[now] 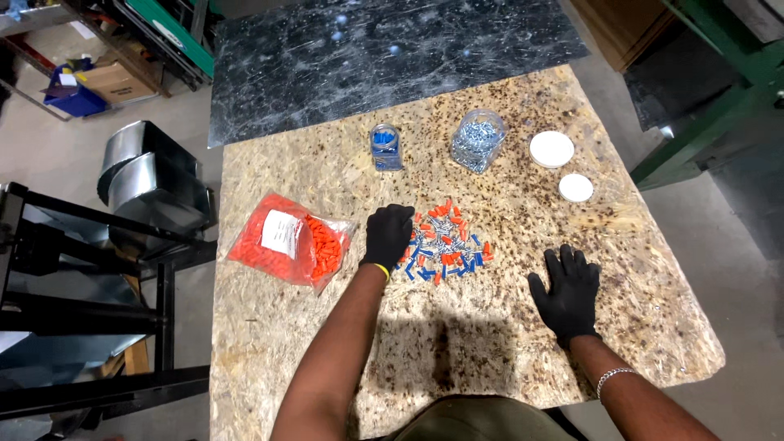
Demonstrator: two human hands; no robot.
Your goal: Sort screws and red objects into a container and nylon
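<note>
A clear plastic bag of orange connectors (290, 239) lies on the chipboard counter (490, 351). The black-gloved left hand (387, 233), fingers curled together, touches the mixed pile of orange and blue connectors and screws (445, 242), which spreads left-right mid-counter. The gloved right hand (566, 292) rests flat, fingers spread, holding nothing.

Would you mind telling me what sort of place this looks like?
Probably a workshop or warehouse: a chipboard worktable, sheet-metal ducting on the concrete floor, and a mixed pile of screws and wire connectors by the gloved left hand.
</note>
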